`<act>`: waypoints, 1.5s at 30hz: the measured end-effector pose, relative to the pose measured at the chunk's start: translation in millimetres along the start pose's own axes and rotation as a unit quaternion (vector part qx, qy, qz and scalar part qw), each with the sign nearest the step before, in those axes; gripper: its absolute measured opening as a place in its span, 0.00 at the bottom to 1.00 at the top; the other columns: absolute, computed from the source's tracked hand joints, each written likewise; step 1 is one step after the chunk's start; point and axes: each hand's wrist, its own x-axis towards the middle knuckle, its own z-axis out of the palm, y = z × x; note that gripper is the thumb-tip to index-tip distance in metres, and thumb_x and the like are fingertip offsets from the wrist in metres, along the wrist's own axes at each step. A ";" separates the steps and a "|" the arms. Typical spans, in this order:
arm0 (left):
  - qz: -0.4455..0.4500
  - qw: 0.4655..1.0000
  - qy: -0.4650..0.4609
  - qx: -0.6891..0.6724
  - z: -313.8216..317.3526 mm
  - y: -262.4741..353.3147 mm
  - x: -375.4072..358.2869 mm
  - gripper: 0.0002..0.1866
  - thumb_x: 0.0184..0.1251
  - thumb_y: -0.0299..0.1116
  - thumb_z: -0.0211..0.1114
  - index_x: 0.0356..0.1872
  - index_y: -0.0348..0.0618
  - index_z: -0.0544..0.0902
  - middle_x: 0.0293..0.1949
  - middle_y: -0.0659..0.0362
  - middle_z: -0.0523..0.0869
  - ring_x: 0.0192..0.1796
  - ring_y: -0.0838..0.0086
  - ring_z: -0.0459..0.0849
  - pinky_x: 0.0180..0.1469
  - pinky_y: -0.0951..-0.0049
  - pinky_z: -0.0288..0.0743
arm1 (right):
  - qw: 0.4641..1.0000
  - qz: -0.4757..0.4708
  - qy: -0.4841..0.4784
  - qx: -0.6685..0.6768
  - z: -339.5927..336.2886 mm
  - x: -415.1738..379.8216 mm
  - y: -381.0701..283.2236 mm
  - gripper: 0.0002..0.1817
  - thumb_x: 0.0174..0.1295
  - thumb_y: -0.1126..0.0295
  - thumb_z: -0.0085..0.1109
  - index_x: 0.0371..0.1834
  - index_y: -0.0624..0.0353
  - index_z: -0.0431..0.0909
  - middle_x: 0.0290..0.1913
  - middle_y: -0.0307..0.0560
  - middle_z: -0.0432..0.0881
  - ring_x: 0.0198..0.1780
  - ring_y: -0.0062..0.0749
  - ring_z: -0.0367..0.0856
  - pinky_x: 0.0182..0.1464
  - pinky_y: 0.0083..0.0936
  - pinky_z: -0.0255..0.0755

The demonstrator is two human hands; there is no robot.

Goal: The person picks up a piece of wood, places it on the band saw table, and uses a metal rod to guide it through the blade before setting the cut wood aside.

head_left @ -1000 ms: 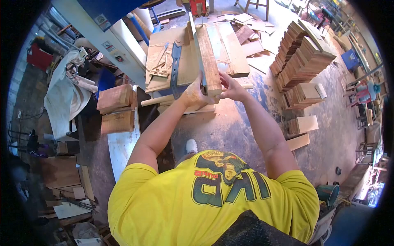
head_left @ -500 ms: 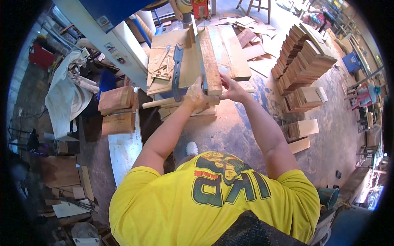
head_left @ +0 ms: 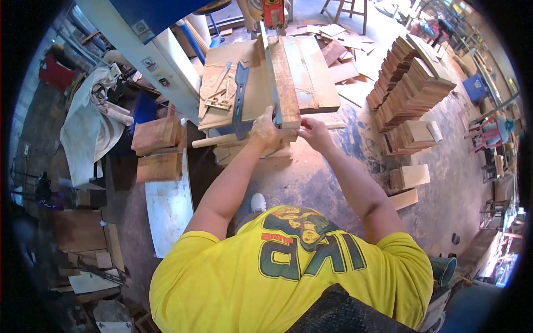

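A long, thick wooden block (head_left: 287,83) stands on edge on the band saw's table (head_left: 325,83), along an upright fence (head_left: 268,61). My left hand (head_left: 266,132) grips the block's near end from the left, its thumb reaching across the end and its fingers beside the fence. My right hand (head_left: 314,134) is closed at the near right corner, its fingertips curled together against the block. The block's far end lies close to the red saw guard (head_left: 273,12). The blade itself is hard to make out.
Left on the table lie a dark slotted metal bar (head_left: 240,91) and thin wood offcuts (head_left: 220,100). Another person's hand (head_left: 250,24) is behind the saw. Stacked boards (head_left: 411,83) stand right; wooden blocks (head_left: 158,150) sit left. Scrap boards (head_left: 341,69) litter the floor beyond.
My right hand has slid down and back from the block's right side to its near corner, its fingers curling in. My left hand and the block have barely moved.
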 end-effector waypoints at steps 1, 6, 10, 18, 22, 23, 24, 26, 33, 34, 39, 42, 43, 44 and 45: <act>-0.014 1.000 -0.005 -0.004 -1.3 1.2 -0.7 0.57 0.40 0.47 0.85 0.71 0.32 0.66 0.65 0.41 0.78 0.66 0.52 0.78 0.67 0.60 0.72 | 1.000 -0.001 0.004 -0.001 4.0 -1.9 7.3 0.33 0.57 0.66 0.75 0.66 0.62 0.75 0.53 0.54 0.87 0.55 0.38 0.85 0.60 0.33 0.77; -0.024 0.999 0.003 0.048 -5.5 10.4 0.2 0.53 0.38 0.50 0.86 0.68 0.36 0.71 0.60 0.41 0.81 0.62 0.53 0.82 0.62 0.60 0.76 | 0.984 -0.125 0.102 -0.080 19.4 -5.8 30.9 0.27 0.60 0.76 0.64 0.65 0.53 0.77 0.54 0.54 0.85 0.52 0.48 0.85 0.51 0.36 0.80; 0.003 1.000 0.001 0.019 -2.6 1.0 3.1 0.55 0.38 0.61 0.82 0.65 0.35 0.73 0.56 0.40 0.84 0.58 0.47 0.83 0.59 0.55 0.76 | 0.973 -0.120 0.151 -0.126 26.7 -4.6 28.1 0.18 0.64 0.63 0.60 0.58 0.44 0.82 0.35 0.59 0.85 0.37 0.55 0.86 0.40 0.44 0.79; 0.015 0.999 0.034 -0.036 -0.2 5.9 0.5 0.51 0.38 0.48 0.86 0.65 0.33 0.73 0.56 0.41 0.84 0.58 0.51 0.84 0.61 0.58 0.77 | 0.980 0.009 0.101 -0.169 22.7 -10.8 -5.1 0.24 0.60 0.73 0.58 0.61 0.40 0.81 0.46 0.55 0.87 0.48 0.51 0.85 0.50 0.42 0.78; 0.020 0.998 0.051 -0.043 0.9 10.1 -0.8 0.50 0.38 0.44 0.87 0.64 0.31 0.73 0.54 0.40 0.85 0.57 0.52 0.85 0.60 0.58 0.78 | 0.975 -0.069 0.133 -0.163 22.4 -2.9 7.0 0.27 0.57 0.72 0.59 0.62 0.39 0.81 0.39 0.56 0.87 0.41 0.53 0.86 0.45 0.46 0.79; 0.013 0.998 0.056 -0.040 -0.1 11.5 -1.4 0.50 0.37 0.44 0.87 0.64 0.31 0.74 0.54 0.40 0.85 0.57 0.52 0.86 0.59 0.59 0.78 | 0.975 -0.070 0.133 -0.164 22.5 0.0 9.8 0.26 0.57 0.72 0.59 0.62 0.41 0.80 0.39 0.55 0.87 0.41 0.54 0.86 0.45 0.46 0.79; 0.010 0.997 0.058 -0.040 1.4 9.0 0.1 0.50 0.37 0.44 0.87 0.64 0.31 0.74 0.54 0.40 0.85 0.57 0.52 0.86 0.59 0.59 0.78 | 0.975 -0.071 0.131 -0.164 25.4 1.3 12.9 0.25 0.57 0.72 0.58 0.61 0.43 0.80 0.39 0.54 0.87 0.41 0.54 0.85 0.45 0.46 0.79; -0.001 0.997 0.060 -0.053 3.8 4.8 3.7 0.49 0.38 0.50 0.86 0.61 0.32 0.76 0.53 0.41 0.86 0.56 0.53 0.86 0.58 0.58 0.79 | 0.977 -0.048 0.121 -0.170 24.4 7.0 17.4 0.25 0.58 0.71 0.59 0.61 0.44 0.81 0.40 0.54 0.87 0.42 0.53 0.86 0.46 0.45 0.79; -0.013 0.997 0.074 0.009 3.6 -0.5 8.1 0.49 0.40 0.62 0.82 0.58 0.35 0.78 0.51 0.41 0.87 0.56 0.51 0.86 0.57 0.56 0.78 | 0.984 -0.050 0.116 -0.124 17.8 6.8 0.6 0.24 0.56 0.75 0.62 0.59 0.50 0.82 0.47 0.54 0.87 0.49 0.50 0.86 0.52 0.39 0.79; -0.014 0.998 0.068 -0.012 0.6 4.8 7.0 0.49 0.39 0.62 0.82 0.58 0.35 0.78 0.52 0.41 0.87 0.55 0.51 0.86 0.57 0.56 0.78 | 0.985 -0.039 0.121 -0.119 19.0 8.0 0.4 0.17 0.58 0.70 0.66 0.53 0.53 0.85 0.48 0.52 0.88 0.51 0.48 0.86 0.54 0.40 0.78; -0.030 0.997 0.040 -0.060 -2.5 5.1 15.8 0.51 0.37 0.55 0.86 0.61 0.32 0.76 0.53 0.43 0.86 0.56 0.58 0.86 0.59 0.63 0.79 | 0.984 -0.025 0.118 -0.134 18.7 11.8 0.6 0.19 0.57 0.72 0.67 0.54 0.54 0.84 0.49 0.52 0.88 0.52 0.47 0.86 0.55 0.40 0.78; -0.024 0.994 0.025 -0.101 -3.3 1.0 23.5 0.52 0.37 0.51 0.88 0.63 0.31 0.73 0.55 0.43 0.86 0.59 0.62 0.85 0.61 0.65 0.78 | 0.976 -0.071 0.128 -0.159 19.6 18.3 15.6 0.26 0.52 0.76 0.65 0.59 0.53 0.82 0.47 0.52 0.88 0.49 0.48 0.86 0.53 0.39 0.79; -0.009 0.991 0.023 -0.133 -2.7 -3.5 27.3 0.54 0.37 0.50 0.88 0.64 0.30 0.72 0.56 0.43 0.85 0.61 0.62 0.83 0.63 0.65 0.77 | 0.977 -0.070 0.124 -0.157 18.6 17.7 10.7 0.26 0.52 0.76 0.65 0.59 0.53 0.82 0.47 0.52 0.88 0.49 0.48 0.86 0.53 0.39 0.79; -0.015 0.995 0.015 -0.096 -2.9 -8.1 32.4 0.55 0.36 0.51 0.88 0.66 0.32 0.71 0.57 0.42 0.84 0.63 0.61 0.82 0.63 0.64 0.76 | 0.978 -0.065 0.119 -0.156 17.0 16.6 5.9 0.26 0.52 0.76 0.65 0.58 0.53 0.82 0.46 0.52 0.88 0.49 0.47 0.86 0.53 0.39 0.79; -0.018 0.995 0.016 -0.096 -3.1 -12.8 35.4 0.55 0.36 0.51 0.88 0.66 0.32 0.71 0.57 0.42 0.84 0.63 0.61 0.82 0.63 0.64 0.76 | 0.979 -0.060 0.114 -0.156 15.5 15.8 0.8 0.25 0.52 0.76 0.65 0.57 0.53 0.82 0.46 0.51 0.88 0.49 0.47 0.87 0.53 0.39 0.79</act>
